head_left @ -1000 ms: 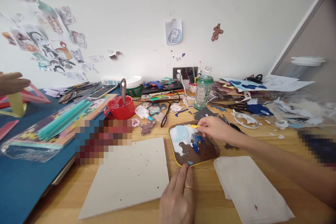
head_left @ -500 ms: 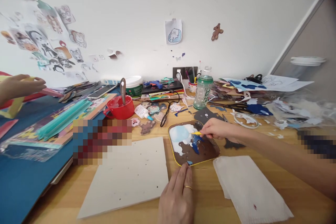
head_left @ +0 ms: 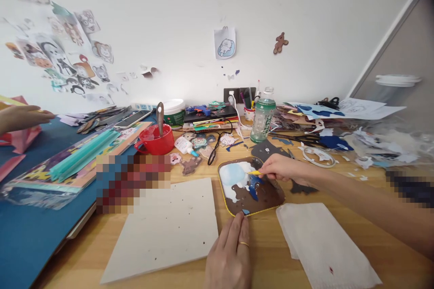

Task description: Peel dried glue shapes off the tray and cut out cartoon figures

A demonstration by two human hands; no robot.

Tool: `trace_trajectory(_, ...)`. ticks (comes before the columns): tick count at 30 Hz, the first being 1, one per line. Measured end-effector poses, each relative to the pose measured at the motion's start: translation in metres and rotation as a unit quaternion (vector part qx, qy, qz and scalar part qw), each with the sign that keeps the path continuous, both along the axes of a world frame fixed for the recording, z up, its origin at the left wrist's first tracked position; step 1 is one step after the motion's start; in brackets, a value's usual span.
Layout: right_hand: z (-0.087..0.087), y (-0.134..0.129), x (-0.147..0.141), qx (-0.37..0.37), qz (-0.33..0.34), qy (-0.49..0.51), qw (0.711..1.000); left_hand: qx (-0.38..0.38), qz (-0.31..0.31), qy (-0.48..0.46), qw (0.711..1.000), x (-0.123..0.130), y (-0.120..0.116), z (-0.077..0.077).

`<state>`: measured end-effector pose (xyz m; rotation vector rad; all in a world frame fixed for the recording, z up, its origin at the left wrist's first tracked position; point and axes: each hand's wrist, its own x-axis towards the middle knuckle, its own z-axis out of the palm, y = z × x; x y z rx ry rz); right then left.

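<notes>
Fingers together, my left hand (head_left: 230,246) lies flat on the bench (head_left: 264,253), fingertips at the near edge of the brown tray (head_left: 267,194) — my right hand (head_left: 280,167) pinches a small yellow tool (head_left: 255,173), its tip over the white and blue patches on the tray. The pale board (head_left: 169,230) sits left, the white cloth (head_left: 328,244) right, the red mug (head_left: 158,139) at far left.

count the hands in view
3. The left hand is at the near edge of the tray, the right hand holds a yellow tool over it, and another person's hand is at the far left, above the blue surface.
</notes>
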<state>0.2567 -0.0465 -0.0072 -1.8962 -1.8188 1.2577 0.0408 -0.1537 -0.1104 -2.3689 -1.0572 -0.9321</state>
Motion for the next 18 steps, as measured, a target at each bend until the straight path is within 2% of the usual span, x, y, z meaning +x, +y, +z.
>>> trace_trajectory(8,0.0024,-0.0005,-0.0005,-0.009,-0.007,0.022,1.000,0.002,0.003,0.009,1.000,-0.0012,0.0004,-0.0005)
trace_trajectory(13,0.0028,-0.0005,-0.0015,-0.038,-0.028,0.031,0.998,0.028,0.000,-0.011,1.000,0.0019,0.0028,0.0032)
trace_trajectory(18,0.0030,0.0016,-0.0015,-0.070,-0.020,0.070,0.995,0.033,0.003,-0.028,0.999,0.0028,0.0023,0.0045)
